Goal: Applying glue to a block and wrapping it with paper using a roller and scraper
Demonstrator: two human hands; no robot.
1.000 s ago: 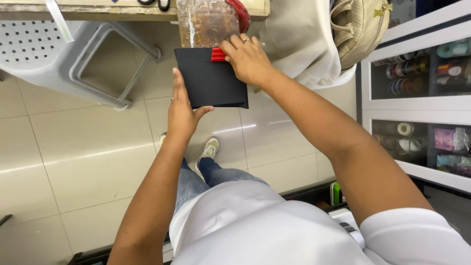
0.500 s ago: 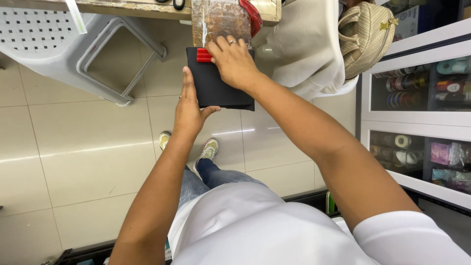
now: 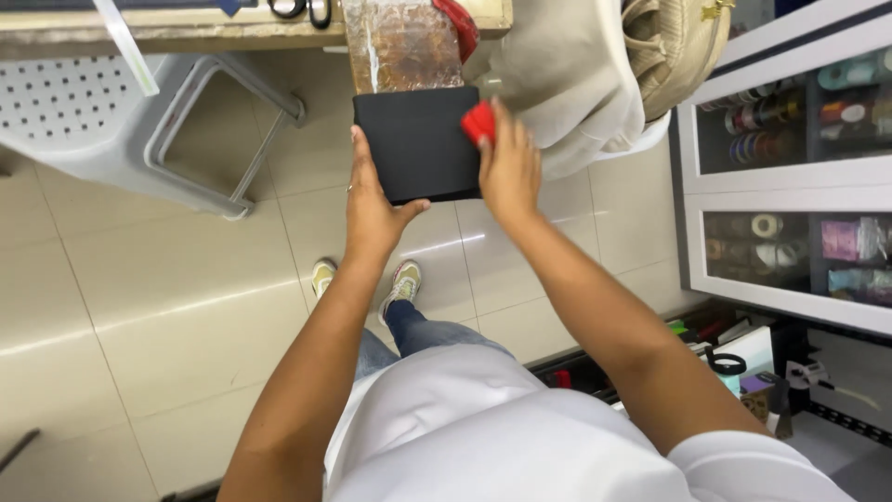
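A flat black box was held in the air above the tiled floor, just below the front edge of a table, gripped along its left side by the left hand, thumb on top, seemingly to steady it. A small red piece was pinched at its upper right corner by the right hand, fingers pressed together. The box lay level, face up, its slightly longer axis running left to right.

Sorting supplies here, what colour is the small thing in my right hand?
Red, against the black box; head view.
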